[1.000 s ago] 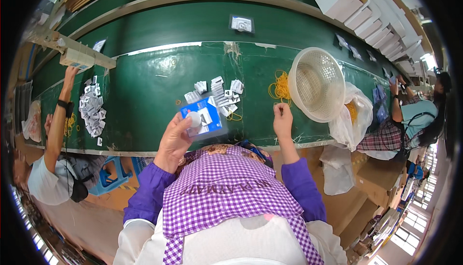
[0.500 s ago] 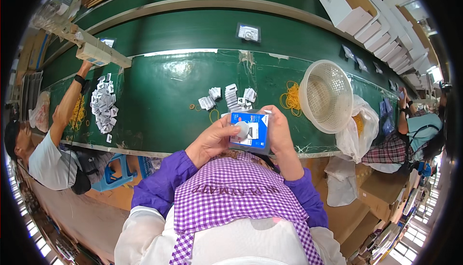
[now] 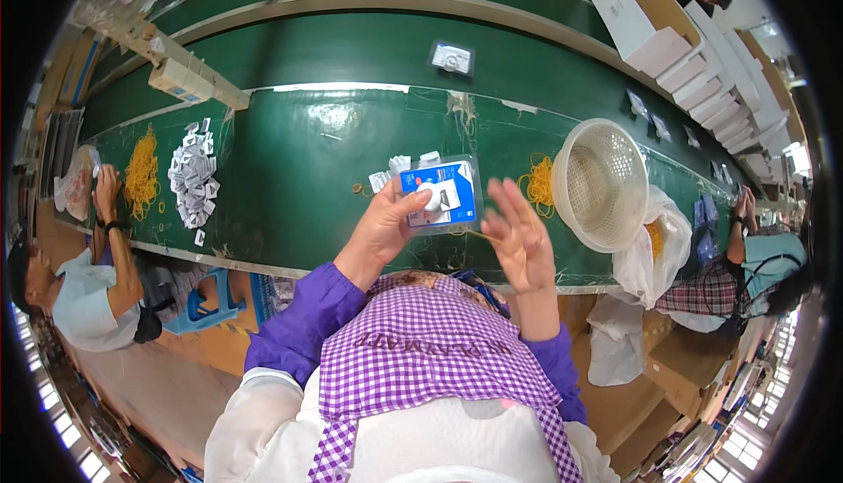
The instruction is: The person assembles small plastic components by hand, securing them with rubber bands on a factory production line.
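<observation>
My left hand (image 3: 382, 228) holds up a blue and white blister pack (image 3: 439, 195) with a white round part in it, thumb pressed on its front. Just right of the pack my right hand (image 3: 520, 237) is raised with fingers spread; a thin rubber band seems to run from it toward the pack's lower edge. Both hands hover over the green belt (image 3: 299, 158). Small white packets (image 3: 397, 167) lie on the belt behind the pack, partly hidden by it.
A white plastic basket (image 3: 601, 183) stands to the right, beside a heap of yellow rubber bands (image 3: 537, 180). A person on the left (image 3: 83, 281) works near a pile of white packets (image 3: 193, 180) and more yellow bands (image 3: 140, 176). White boxes (image 3: 676, 53) are stacked far right.
The pack has been lifted nearer to me. My right hand, which a moment ago gripped its right edge, has come off it and spread its fingers. The view has shifted right along the belt.
</observation>
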`<state>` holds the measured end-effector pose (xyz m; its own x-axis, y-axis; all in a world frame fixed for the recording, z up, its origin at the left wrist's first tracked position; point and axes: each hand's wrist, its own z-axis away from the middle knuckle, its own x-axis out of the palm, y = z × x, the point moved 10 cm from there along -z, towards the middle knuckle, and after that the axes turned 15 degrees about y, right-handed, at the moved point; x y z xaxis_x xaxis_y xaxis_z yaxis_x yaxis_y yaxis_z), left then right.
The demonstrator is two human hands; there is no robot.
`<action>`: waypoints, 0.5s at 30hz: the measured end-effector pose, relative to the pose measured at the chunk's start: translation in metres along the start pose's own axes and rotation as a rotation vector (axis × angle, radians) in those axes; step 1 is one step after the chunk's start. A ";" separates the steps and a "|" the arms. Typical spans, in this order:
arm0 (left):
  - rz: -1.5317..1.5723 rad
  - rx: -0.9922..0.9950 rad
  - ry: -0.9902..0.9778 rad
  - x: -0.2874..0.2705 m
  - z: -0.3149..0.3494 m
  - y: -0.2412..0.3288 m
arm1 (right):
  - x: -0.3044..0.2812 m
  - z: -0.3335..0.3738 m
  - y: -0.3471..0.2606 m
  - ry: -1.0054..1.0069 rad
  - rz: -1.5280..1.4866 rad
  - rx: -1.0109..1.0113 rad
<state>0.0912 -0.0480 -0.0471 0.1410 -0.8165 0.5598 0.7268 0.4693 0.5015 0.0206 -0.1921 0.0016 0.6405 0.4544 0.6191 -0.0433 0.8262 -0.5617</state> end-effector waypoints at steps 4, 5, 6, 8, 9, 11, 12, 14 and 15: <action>-0.585 0.298 -0.043 0.021 0.003 0.010 | 0.008 -0.019 -0.011 -0.188 0.583 -0.399; -0.599 0.322 -0.061 0.024 0.005 0.008 | 0.014 -0.018 -0.012 -0.208 0.819 -0.521; -0.613 0.347 -0.079 0.025 0.004 0.005 | 0.021 -0.015 -0.012 -0.227 1.055 -0.644; -0.692 0.413 -0.038 0.007 -0.020 -0.010 | 0.068 0.019 -0.003 -0.397 1.275 -0.969; -0.782 0.467 -0.010 0.000 -0.027 -0.013 | 0.076 0.029 0.017 -0.560 1.241 -0.934; -0.483 0.323 0.125 -0.004 -0.030 0.000 | 0.084 0.047 0.040 -0.716 1.209 -0.901; -0.184 0.178 0.255 -0.016 -0.036 0.003 | 0.075 0.045 0.043 -0.631 0.684 -0.423; 0.213 0.145 0.210 -0.012 -0.034 0.033 | 0.072 0.041 0.038 -0.476 -0.050 0.058; 0.237 0.164 0.193 -0.005 -0.032 0.044 | 0.060 0.026 0.033 -0.385 -0.152 0.064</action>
<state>0.1438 -0.0340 -0.0491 0.4285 -0.7197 0.5463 0.5436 0.6883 0.4803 0.0379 -0.1289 0.0345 0.3106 0.4066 0.8592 -0.0252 0.9071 -0.4201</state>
